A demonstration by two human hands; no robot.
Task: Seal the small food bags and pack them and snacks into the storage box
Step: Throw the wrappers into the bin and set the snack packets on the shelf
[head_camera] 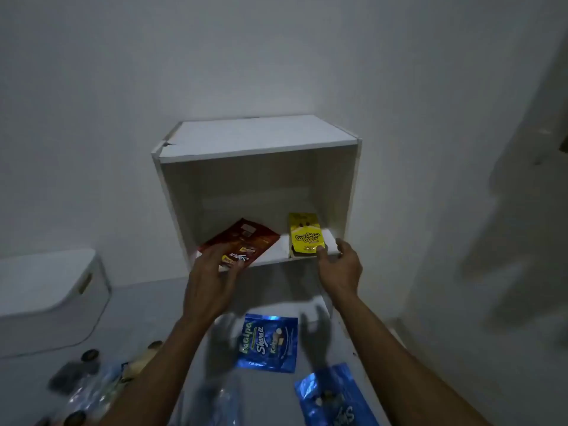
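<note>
A white open-fronted storage box [258, 155] is standing against a pale wall, and both hands are reaching into its front edge. The left hand [212, 281] is lying with fingers spread over the near end of a red snack packet [246, 241], which is resting flat on the box floor at the left and sticking out a little past the front lip; whether the fingers are pinching it or only pressing on it is hard to tell. The right hand [339, 267] is sitting half open at the near end of a yellow snack packet [305, 236], thumb touching its lower corner and the other fingers curling by the box floor's edge beside it; no firm grip is showing. On the grey floor below, a blue snack packet [267, 342] is lying flat between the forearms, and a second blue packet [332, 398] is being cut off by the bottom edge. At lower left a heap of small clear bags [89, 385] is blurring into dark shapes that are hard to make out. A white lidded bin [46, 299] is sitting at the left, partly out of view.
</note>
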